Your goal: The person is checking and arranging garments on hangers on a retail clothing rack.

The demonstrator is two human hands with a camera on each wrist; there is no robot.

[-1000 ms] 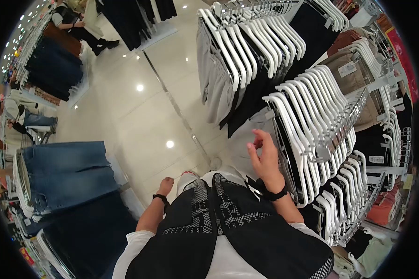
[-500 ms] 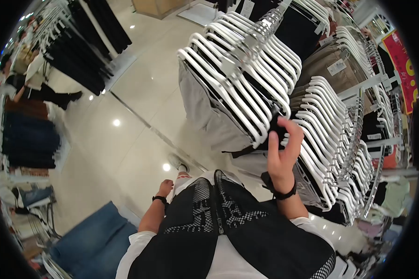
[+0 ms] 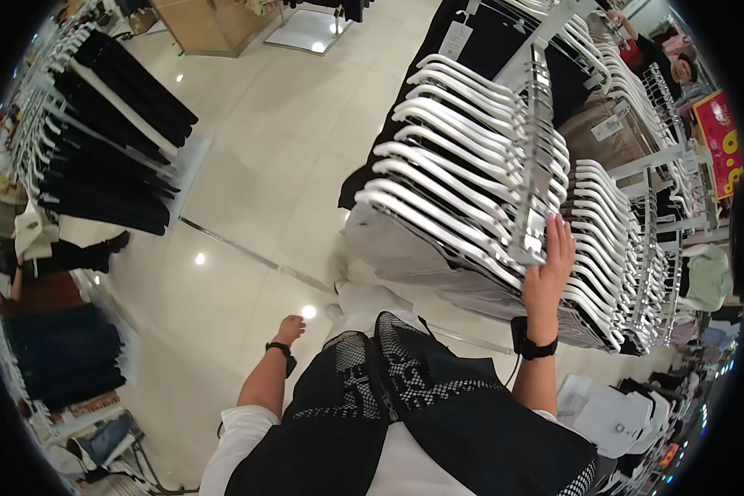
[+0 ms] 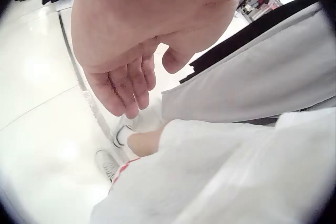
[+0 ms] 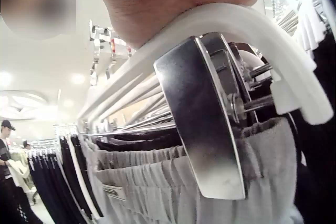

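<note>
Shop racks [image 3: 107, 157] line the tiled floor [image 3: 256, 157]: right hand [image 3: 551, 266] lies flat, gripping nothing, on the front white hanger [image 5: 247, 24] at the end of the rail [image 3: 540, 140], left hand [image 3: 292, 328] slack, empty; a shove could unhook it.

Head view downward; wrist views close-up.

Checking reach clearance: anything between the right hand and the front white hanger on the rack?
Nothing visible. The right hand rests directly on the front white hanger, beside the rail's metal end plate; grey trousers hang beneath.
</note>
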